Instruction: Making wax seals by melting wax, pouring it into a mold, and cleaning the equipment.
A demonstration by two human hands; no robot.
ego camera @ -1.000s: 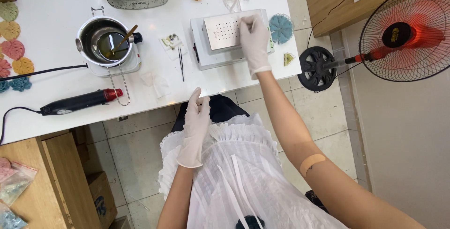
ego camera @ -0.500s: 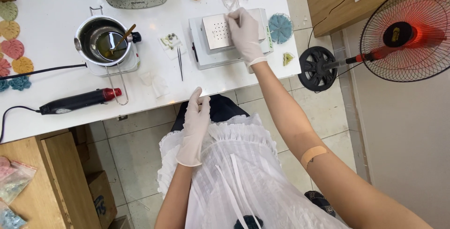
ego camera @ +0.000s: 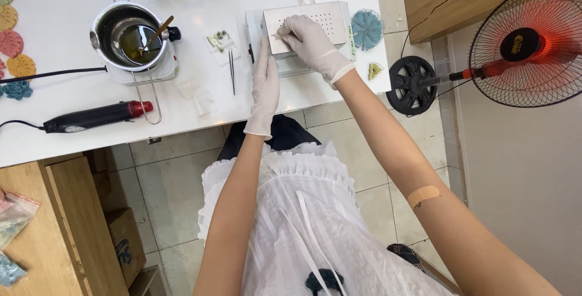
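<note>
white table [ego camera: 73,138] runs along the top of our view, with pale floor tiles below it and a standing fan [ego camera: 526,41] glowing red off to the right. we lean over a flat metal box with a perforated top plate [ego camera: 315,24] at the table's far side. our right hand [ego camera: 310,40], in a white glove, is curled with its fingertips pinched together on the plate's left part; whatever it pinches is too small for us to make out. our left hand [ego camera: 265,90], also gloved, lies flat and open, fingers straight, its tips against the box's front left edge, gripping nothing. tweezers [ego camera: 232,71] lie just to the left, beside a small square with bits on it [ego camera: 220,40]. further left sit a pot of melted liquid with a stirring stick [ego camera: 134,36] and a black heat gun with a red tip [ego camera: 91,117]. we judge it best to brace the box with the flat hand, and to press lightly with the fingertips so nothing slides.
</note>
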